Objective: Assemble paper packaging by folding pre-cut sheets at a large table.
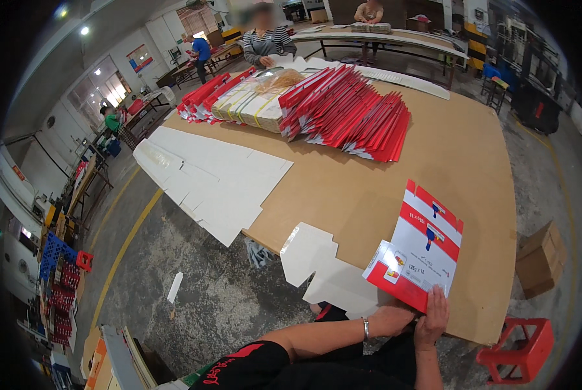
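A flattened red-and-white printed carton (pixel 427 244) lies on the brown table near its front edge, with a folded panel at its lower left. My right hand (pixel 432 318) rests on the carton's lower right corner, fingers stretched out over the surface. Beside it, my left hand (pixel 393 320), with a bracelet at the wrist, is at the carton's near edge. Its fingertips are hidden there, so I cannot tell whether they grip the carton. A white cut cardboard sheet (pixel 343 279) lies left of the carton, partly under it and hanging over the table edge.
Red-and-white flat cartons (pixel 349 117) fan out in a row across the table (pixel 473 162), beside a strapped bundle (pixel 249 107). White cardboard (pixel 219 179) overhangs the left edge. A red stool (pixel 518 351) and cardboard box (pixel 541 260) stand at right. A person (pixel 265 42) works opposite.
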Demonstrator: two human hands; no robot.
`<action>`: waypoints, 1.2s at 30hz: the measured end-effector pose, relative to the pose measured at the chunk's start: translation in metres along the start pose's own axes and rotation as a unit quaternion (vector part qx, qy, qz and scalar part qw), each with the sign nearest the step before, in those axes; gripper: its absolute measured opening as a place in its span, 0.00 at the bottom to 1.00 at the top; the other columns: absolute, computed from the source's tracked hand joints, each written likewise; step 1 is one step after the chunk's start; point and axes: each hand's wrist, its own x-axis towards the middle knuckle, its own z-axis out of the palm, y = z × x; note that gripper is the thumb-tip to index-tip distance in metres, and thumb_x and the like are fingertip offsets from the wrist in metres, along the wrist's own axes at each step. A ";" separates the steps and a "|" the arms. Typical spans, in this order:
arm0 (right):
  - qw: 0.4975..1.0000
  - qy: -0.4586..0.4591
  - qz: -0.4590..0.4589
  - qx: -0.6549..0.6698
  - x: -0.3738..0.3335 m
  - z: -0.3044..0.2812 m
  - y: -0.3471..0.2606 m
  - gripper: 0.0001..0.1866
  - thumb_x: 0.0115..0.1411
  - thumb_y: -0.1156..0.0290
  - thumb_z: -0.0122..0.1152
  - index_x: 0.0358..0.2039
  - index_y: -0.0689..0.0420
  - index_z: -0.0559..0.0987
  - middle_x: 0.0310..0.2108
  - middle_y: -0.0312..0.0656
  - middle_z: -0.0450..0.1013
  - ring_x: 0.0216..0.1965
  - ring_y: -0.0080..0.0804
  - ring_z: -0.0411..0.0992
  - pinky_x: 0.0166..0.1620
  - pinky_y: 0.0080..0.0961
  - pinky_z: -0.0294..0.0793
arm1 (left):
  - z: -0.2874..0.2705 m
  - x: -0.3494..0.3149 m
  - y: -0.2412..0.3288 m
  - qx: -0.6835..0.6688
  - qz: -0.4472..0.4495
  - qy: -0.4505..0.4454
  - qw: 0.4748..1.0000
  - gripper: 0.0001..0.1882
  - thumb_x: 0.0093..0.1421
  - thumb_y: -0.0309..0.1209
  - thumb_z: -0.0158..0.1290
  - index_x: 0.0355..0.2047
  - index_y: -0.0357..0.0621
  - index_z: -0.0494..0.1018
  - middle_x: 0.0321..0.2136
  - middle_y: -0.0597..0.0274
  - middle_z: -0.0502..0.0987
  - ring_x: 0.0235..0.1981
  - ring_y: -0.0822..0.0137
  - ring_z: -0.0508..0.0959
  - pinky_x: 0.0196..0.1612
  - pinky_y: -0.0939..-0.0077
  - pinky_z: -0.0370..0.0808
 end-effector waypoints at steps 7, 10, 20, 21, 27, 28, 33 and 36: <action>1.000 0.004 -0.003 -0.001 0.000 0.000 -0.001 0.26 0.55 0.78 0.41 0.56 0.60 0.72 0.60 0.46 0.67 0.62 0.46 0.64 0.64 0.47 0.58 | 0.003 -0.001 -0.003 -0.003 0.003 -0.020 1.000 0.21 0.57 0.32 0.55 0.49 0.39 0.67 0.42 0.43 0.75 0.44 0.44 0.76 0.41 0.54 0.77; 1.000 0.001 0.000 -0.004 0.000 0.002 -0.001 0.26 0.56 0.78 0.41 0.56 0.60 0.73 0.60 0.46 0.67 0.62 0.46 0.65 0.63 0.47 0.58 | 0.012 0.000 -0.007 0.003 0.021 0.040 0.999 0.18 0.59 0.36 0.55 0.46 0.40 0.70 0.41 0.45 0.77 0.43 0.46 0.78 0.41 0.55 0.77; 1.000 0.014 -0.003 0.002 0.001 0.001 -0.002 0.28 0.51 0.80 0.42 0.55 0.62 0.73 0.58 0.48 0.69 0.61 0.48 0.66 0.62 0.47 0.60 | 0.014 0.004 -0.011 0.023 0.012 -0.022 0.999 0.16 0.57 0.28 0.52 0.46 0.36 0.68 0.42 0.41 0.75 0.43 0.45 0.77 0.43 0.55 0.76; 1.000 0.016 -0.006 0.008 0.002 0.001 -0.003 0.31 0.48 0.82 0.42 0.55 0.62 0.72 0.59 0.49 0.69 0.61 0.49 0.65 0.62 0.47 0.60 | 0.018 0.006 -0.013 0.025 -0.011 -0.060 0.998 0.16 0.57 0.28 0.52 0.45 0.36 0.69 0.42 0.41 0.76 0.43 0.45 0.78 0.42 0.55 0.76; 1.000 0.027 -0.010 0.001 0.002 0.000 -0.001 0.30 0.47 0.83 0.43 0.54 0.63 0.73 0.58 0.49 0.70 0.60 0.50 0.66 0.61 0.47 0.62 | 0.007 0.001 -0.007 0.007 0.018 -0.040 0.999 0.12 0.59 0.29 0.49 0.42 0.36 0.70 0.38 0.42 0.78 0.38 0.44 0.80 0.37 0.51 0.76; 1.000 0.029 -0.010 -0.003 0.002 0.000 -0.002 0.30 0.47 0.83 0.43 0.54 0.63 0.73 0.58 0.49 0.70 0.60 0.50 0.66 0.61 0.47 0.62 | 0.008 0.002 -0.008 0.007 0.023 -0.039 0.999 0.12 0.59 0.29 0.49 0.42 0.36 0.70 0.38 0.42 0.78 0.38 0.44 0.80 0.37 0.51 0.76; 0.999 0.031 -0.011 -0.016 0.004 0.001 -0.006 0.27 0.52 0.79 0.44 0.54 0.61 0.75 0.57 0.47 0.70 0.59 0.46 0.68 0.61 0.44 0.63 | 0.019 0.002 -0.018 0.005 0.010 -0.036 0.999 0.14 0.61 0.31 0.47 0.46 0.37 0.69 0.38 0.41 0.78 0.39 0.42 0.79 0.39 0.52 0.76; 0.999 0.025 -0.003 -0.020 0.001 0.001 -0.003 0.26 0.52 0.78 0.44 0.54 0.61 0.75 0.57 0.47 0.70 0.59 0.46 0.68 0.60 0.44 0.63 | -0.005 -0.001 -0.002 0.013 0.046 -0.011 0.999 0.15 0.61 0.31 0.48 0.46 0.37 0.69 0.39 0.39 0.78 0.40 0.42 0.79 0.40 0.53 0.76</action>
